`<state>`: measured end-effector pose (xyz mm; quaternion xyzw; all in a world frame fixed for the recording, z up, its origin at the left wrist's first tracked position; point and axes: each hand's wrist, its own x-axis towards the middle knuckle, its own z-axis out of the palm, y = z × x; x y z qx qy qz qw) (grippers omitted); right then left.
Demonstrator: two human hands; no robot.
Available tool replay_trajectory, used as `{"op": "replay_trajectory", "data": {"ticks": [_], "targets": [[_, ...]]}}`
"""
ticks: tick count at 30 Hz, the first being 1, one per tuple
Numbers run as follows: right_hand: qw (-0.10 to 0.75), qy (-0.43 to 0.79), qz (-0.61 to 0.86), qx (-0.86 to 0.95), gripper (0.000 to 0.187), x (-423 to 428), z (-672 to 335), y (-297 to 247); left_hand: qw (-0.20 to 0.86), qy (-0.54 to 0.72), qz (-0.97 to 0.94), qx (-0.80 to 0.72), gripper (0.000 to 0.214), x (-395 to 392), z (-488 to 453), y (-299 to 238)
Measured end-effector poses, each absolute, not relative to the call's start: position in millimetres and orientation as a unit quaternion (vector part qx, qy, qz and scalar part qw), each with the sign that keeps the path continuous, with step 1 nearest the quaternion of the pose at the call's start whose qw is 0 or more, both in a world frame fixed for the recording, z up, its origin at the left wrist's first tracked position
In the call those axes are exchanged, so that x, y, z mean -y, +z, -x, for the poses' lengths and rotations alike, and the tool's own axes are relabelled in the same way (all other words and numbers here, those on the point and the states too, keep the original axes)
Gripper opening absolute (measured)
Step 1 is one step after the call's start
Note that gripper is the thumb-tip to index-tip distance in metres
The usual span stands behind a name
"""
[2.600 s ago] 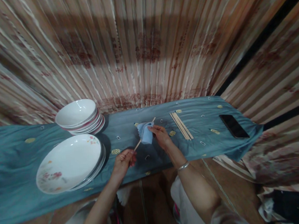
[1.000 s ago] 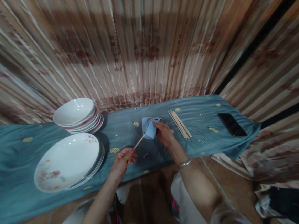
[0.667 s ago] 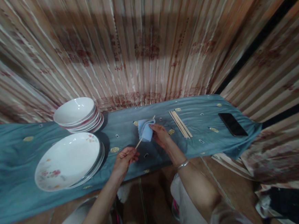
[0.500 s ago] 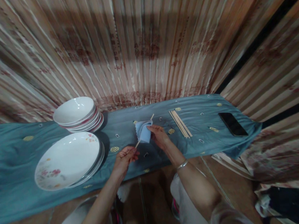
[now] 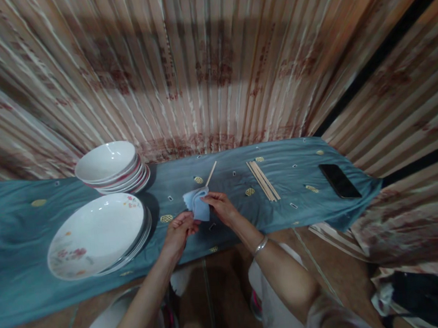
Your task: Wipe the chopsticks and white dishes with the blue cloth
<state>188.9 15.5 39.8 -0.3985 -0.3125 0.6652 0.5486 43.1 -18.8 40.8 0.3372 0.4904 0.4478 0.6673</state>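
My left hand [image 5: 178, 230] pinches the near end of a thin wooden chopstick [image 5: 211, 173] that slants up and to the right over the table. My right hand [image 5: 219, 208] pinches a small light-blue cloth [image 5: 195, 202] wrapped round the chopstick's lower part, right beside the left fingers. The chopstick's far end sticks out bare above the cloth. A silver bangle sits on my right wrist. Both hands hover over the teal tablecloth [image 5: 20, 240].
A stack of white floral plates [image 5: 95, 234] lies at the left, with stacked white bowls [image 5: 107, 165] behind it. Several loose chopsticks [image 5: 264, 180] lie to the right and a black phone [image 5: 339, 180] lies farther right. Striped curtains hang behind.
The right hand has slid the cloth down the chopstick from its far end toward the left hand, baring the far tip. The left hand has kept its grip.
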Motion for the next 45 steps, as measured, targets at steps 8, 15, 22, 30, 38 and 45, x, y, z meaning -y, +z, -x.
{"op": "replay_trajectory", "data": {"ticks": [8, 15, 22, 30, 38, 45], "targets": [[0.562, 0.649, 0.398, 0.323, 0.028, -18.9, -192.7, 38.6, 0.664, 0.444, -0.366, -0.477, 0.033, 19.1, -44.0, 40.2], [0.558, 0.658, 0.395, 0.316, 0.027, -19.3, -195.7, 41.9, 0.657, 0.435, -0.382, -0.482, 0.030, 19.1, -45.0, 40.3], [0.564, 0.650, 0.409, 0.304, 0.030, -22.9, -201.1, 39.2, 0.661, 0.424, -0.393, -0.478, 0.036, 18.4, -46.2, 39.1], [0.603, 0.633, 0.398, 0.279, 0.031, -30.7, -223.3, 46.9, 0.659, 0.413, -0.394, -0.490, 0.041, 19.3, -47.6, 39.3], [0.637, 0.617, 0.390, 0.248, 0.028, -36.5, -245.4, 52.5, 0.660, 0.409, -0.397, -0.489, 0.042, 20.6, -48.8, 40.6], [0.651, 0.604, 0.386, 0.250, 0.025, -38.6, -253.9, 51.0, 0.660, 0.406, -0.392, -0.495, 0.042, 19.7, -48.5, 38.8]]}}
